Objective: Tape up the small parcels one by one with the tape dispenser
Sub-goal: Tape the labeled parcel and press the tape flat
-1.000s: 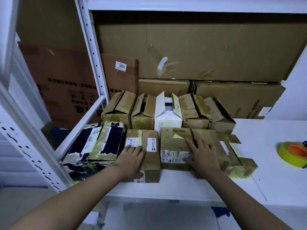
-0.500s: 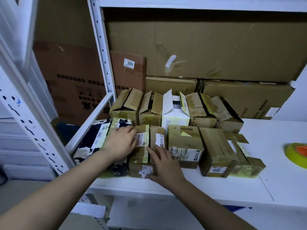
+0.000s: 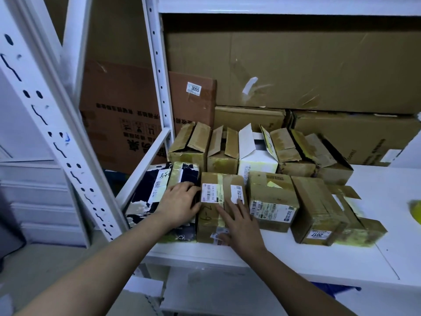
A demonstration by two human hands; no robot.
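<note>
A brown taped parcel (image 3: 210,222) with white labels lies in the front row on the white shelf (image 3: 341,256). My right hand (image 3: 239,224) rests flat on its top, fingers spread. My left hand (image 3: 180,204) lies on the dark blue parcel (image 3: 145,197) beside it, fingertips touching the brown parcel's left edge. Two more taped parcels (image 3: 271,197) (image 3: 316,208) sit to the right. Behind them stands a row of small boxes with open flaps, one of them white (image 3: 257,158). A yellow tape roll (image 3: 415,212) shows at the right edge.
Large cardboard cartons (image 3: 296,69) fill the back of the shelf. A white slotted rack post (image 3: 157,65) rises left of the parcels, and another post (image 3: 57,137) slants nearer to me. A brown carton (image 3: 118,115) stands behind the posts.
My right hand left the middle parcel and came left onto the labelled brown one. My left hand slid from that parcel onto the dark blue one. The view shifted left.
</note>
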